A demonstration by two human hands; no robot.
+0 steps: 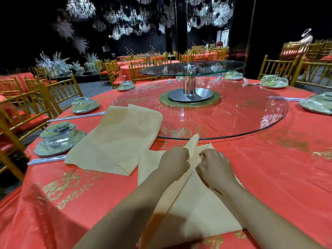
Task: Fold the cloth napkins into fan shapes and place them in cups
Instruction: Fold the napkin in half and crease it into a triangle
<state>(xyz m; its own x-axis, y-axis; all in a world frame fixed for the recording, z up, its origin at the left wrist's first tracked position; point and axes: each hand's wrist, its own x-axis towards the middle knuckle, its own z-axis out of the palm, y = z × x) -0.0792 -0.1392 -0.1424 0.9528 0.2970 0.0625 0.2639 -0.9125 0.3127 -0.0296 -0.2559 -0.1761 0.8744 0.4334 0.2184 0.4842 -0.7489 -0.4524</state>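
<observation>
Fingers (186, 156) of both hands pinched tight on raised pleat of napkin (197, 209), spread flat on counter (269, 177) beside spare stack (118, 139); risked pleats slumping if either pinch loosened on slippery cloth.

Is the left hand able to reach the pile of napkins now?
Probably yes, but not freely: the left hand is pinching a pleat in the napkin together with the right hand. The pile of napkins lies close, nothing between.
</observation>
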